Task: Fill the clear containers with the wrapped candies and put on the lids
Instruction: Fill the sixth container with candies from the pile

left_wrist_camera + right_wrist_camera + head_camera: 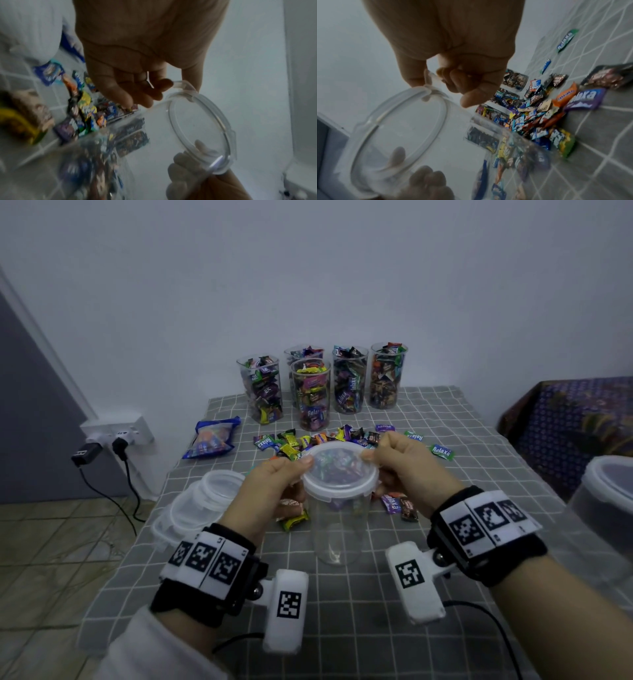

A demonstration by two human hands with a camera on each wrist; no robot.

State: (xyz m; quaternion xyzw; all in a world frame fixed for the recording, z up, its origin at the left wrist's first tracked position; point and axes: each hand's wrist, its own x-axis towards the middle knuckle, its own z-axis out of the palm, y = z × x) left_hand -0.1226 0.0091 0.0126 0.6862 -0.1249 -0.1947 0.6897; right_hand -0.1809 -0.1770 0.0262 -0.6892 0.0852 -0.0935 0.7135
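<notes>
A tall clear container (337, 542) stands at the table's middle, and its lower part looks empty. A translucent round lid (340, 470) lies on its rim. My left hand (301, 474) pinches the lid's left edge, thumb on top. My right hand (375, 465) pinches the right edge the same way. In the left wrist view my left hand (178, 83) grips a tab of the lid (202, 128). The right wrist view shows my right hand (429, 78) on a tab of the lid (399, 128). Loose wrapped candies (329, 440) lie scattered just behind the container.
Several clear containers full of candies (315, 395) stand lidless at the back by the wall. A stack of spare lids (205, 501) sits at the table's left edge, a blue candy bag (212, 438) behind it. A large lidded tub (603, 508) stands at the right.
</notes>
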